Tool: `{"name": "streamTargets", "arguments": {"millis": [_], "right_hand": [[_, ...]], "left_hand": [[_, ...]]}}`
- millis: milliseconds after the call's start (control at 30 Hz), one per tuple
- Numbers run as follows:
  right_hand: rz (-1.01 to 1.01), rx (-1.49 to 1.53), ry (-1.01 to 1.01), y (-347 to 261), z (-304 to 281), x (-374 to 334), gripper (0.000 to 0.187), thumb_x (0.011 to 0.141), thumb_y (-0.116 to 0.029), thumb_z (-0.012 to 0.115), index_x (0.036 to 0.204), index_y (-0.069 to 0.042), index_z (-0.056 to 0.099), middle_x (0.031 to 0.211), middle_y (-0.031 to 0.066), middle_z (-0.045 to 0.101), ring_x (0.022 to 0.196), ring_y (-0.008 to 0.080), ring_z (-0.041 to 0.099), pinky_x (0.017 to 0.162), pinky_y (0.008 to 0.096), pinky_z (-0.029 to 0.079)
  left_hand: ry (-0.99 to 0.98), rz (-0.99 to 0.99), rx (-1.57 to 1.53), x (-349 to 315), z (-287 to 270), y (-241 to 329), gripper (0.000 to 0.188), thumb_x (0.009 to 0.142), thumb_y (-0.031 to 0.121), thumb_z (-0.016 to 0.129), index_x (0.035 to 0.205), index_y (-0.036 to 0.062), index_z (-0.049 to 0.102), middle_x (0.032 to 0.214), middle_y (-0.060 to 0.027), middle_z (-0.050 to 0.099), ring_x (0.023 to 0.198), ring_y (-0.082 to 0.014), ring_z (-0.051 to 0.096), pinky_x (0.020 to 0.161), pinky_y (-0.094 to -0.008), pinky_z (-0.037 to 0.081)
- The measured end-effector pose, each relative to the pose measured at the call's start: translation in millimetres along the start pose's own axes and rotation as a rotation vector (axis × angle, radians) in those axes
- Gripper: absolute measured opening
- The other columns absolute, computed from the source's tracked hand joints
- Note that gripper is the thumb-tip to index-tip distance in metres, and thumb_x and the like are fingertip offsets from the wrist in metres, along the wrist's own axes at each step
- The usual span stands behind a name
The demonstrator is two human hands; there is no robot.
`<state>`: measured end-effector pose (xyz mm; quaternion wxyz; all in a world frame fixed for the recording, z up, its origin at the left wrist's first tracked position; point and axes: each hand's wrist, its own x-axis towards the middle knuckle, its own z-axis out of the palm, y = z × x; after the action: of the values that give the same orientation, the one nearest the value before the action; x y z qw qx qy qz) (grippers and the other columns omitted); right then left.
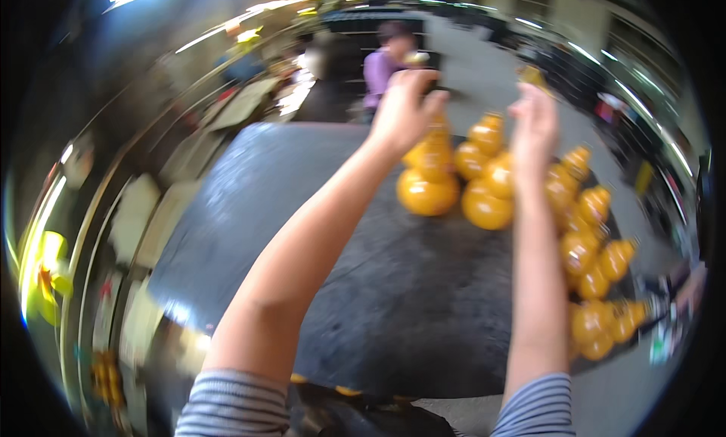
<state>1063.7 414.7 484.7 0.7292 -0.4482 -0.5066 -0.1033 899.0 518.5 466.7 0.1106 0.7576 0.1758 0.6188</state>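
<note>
My left hand (408,108) is raised over the far edge of the dark table, thumb and fingers apart. Just below it stands a glossy amber gourd-shaped bottle (428,189); whether they touch is unclear. Motion smears my right hand (535,123), raised above the bottles on the right. A yellow tip (532,75) shows beyond its fingertips, and I cannot make out whether the fingers hold it. Between my arms are another large amber gourd-shaped bottle (488,202) and a smaller one (486,134) behind it.
Several more amber gourd-shaped bottles (594,259) crowd the right edge of the dark tabletop (333,248). A person in purple (382,70) is beyond the far edge. Pale boards (178,210) lie along the left, with a yellow-green object (49,278) farther out.
</note>
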Motion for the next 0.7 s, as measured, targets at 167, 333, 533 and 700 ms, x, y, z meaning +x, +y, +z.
{"name": "streamTargets", "arguments": {"millis": [167,333,533,700], "right_hand": [[-0.133,-0.094,-0.229,-40.5,20.6,-2.3,0.024,0.099,-0.018,0.049,0.115,-0.006,0.063,0.083,0.0,0.055,0.077,0.0082,0.052,0.073,0.0233,0.044],[-0.262,-0.123,-0.418,-83.3,61.9,-31.8,0.025,0.101,-0.016,0.045,0.116,-0.005,0.061,0.081,-0.0014,0.049,0.077,0.0064,0.047,0.073,0.0213,0.041],[-0.286,-0.09,-0.662,-170.3,185.5,-96.7,0.026,0.1,-0.02,0.046,0.116,-0.006,0.061,0.08,-0.0022,0.048,0.077,0.0057,0.047,0.076,0.0205,0.041],[-0.379,-0.115,-0.723,-262.7,335.6,-158.6,0.026,0.099,-0.022,0.047,0.111,-0.006,0.064,0.08,-0.0018,0.053,0.073,0.0058,0.048,0.07,0.0216,0.041]], "left_hand": [[-0.491,-0.266,0.168,-23.1,-163.1,58.6,0.033,0.091,0.024,0.062,0.116,0.0028,0.059,0.107,-0.0142,0.065,0.101,-0.0244,0.063,0.087,-0.0355,0.05],[-0.278,-0.449,0.438,-98.6,-375.8,115.0,0.033,0.096,0.027,0.054,0.122,0.008,0.06,0.113,-0.0107,0.064,0.104,-0.0203,0.061,0.093,-0.0371,0.05],[0.695,-0.708,0.622,-270.6,-649.4,177.1,0.034,0.096,0.027,0.052,0.118,0.003,0.062,0.107,-0.0086,0.064,0.097,-0.0141,0.062,0.087,-0.0278,0.05],[0.838,-0.702,0.523,-423.5,-828.8,123.3,0.029,0.097,0.021,0.049,0.113,-0.0007,0.061,0.088,-0.0012,0.059,0.079,-0.0091,0.054,0.076,-0.0229,0.045]]}}
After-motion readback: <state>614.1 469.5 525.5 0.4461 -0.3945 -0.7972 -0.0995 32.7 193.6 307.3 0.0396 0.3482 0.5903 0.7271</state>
